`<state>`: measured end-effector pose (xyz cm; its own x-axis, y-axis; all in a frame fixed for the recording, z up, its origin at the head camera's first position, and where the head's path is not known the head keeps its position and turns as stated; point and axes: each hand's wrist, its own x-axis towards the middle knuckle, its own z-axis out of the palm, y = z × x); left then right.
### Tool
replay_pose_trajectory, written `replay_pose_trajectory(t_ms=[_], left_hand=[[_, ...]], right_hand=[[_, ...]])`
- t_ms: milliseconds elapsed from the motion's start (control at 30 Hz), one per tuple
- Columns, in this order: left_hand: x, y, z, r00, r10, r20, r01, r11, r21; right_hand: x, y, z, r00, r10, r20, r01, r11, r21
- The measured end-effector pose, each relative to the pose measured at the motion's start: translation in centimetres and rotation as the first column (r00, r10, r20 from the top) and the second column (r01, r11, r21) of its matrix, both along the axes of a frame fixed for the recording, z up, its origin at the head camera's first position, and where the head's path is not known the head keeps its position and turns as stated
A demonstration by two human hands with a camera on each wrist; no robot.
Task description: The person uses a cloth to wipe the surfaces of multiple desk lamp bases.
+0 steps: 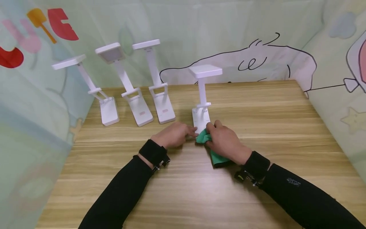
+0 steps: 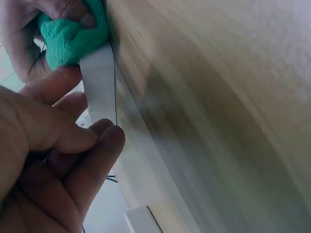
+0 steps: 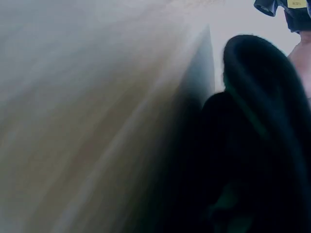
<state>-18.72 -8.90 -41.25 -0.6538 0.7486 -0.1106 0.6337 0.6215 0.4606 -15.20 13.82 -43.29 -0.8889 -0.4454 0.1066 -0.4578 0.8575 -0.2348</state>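
Note:
A white desk lamp (image 1: 201, 117) stands upright, apart from the others. At the near left corner of its base, my left hand (image 1: 174, 133) holds the edge with bent fingers. Close up in the left wrist view, the fingertips (image 2: 109, 136) lie against the side of the lamp base (image 2: 99, 82). My right hand (image 1: 226, 141) grips a bunched green cloth (image 1: 203, 137) and presses it on the base's near end. The cloth's lower part hangs down below the palm to the table. Dark folds of the cloth (image 3: 262, 107) fill much of the right wrist view.
Three more white desk lamps stand to the left: one at the far left (image 1: 109, 111), one beside it (image 1: 140, 109), and one nearer the middle (image 1: 163, 108). All stand on the wooden table (image 1: 183, 190). A printed fabric backdrop (image 1: 243, 19) encloses the back and sides.

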Motion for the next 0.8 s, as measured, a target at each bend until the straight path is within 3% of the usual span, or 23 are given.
replay_pose_trajectory(t_ms=[167,367,433,500,633,700,800], left_hand=[[0.1,0.0,0.2,1.000,0.010,0.005,-0.010,1.000,-0.010],[0.1,0.0,0.1,0.999,0.034,0.035,-0.034,0.999,-0.001],[0.0,0.1,0.1,0.999,0.034,0.042,-0.034,0.999,0.006],[-0.1,0.1,0.0,0.999,0.032,0.036,-0.033,0.999,0.005],[-0.3,0.1,0.1,1.000,0.018,0.015,-0.018,1.000,0.000],[-0.4,0.1,0.1,1.000,0.015,0.011,-0.015,1.000,-0.006],[-0.4,0.0,0.0,1.000,0.017,0.019,-0.016,1.000,-0.007]], right_hand=[[-0.6,2.3,0.5,0.994,-0.053,0.092,0.053,0.999,0.004],[-1.5,5.0,1.7,0.986,-0.164,0.040,0.164,0.987,0.001],[-1.3,4.9,2.1,0.993,-0.113,0.034,0.115,0.992,-0.052],[-0.9,4.0,2.2,0.999,-0.003,0.036,0.007,0.995,-0.096],[0.1,1.4,1.4,0.977,0.208,-0.051,-0.211,0.975,-0.074],[0.1,0.9,0.8,0.966,0.232,-0.110,-0.238,0.971,-0.037],[-0.3,1.1,0.1,0.968,0.206,-0.147,-0.212,0.977,-0.026]])
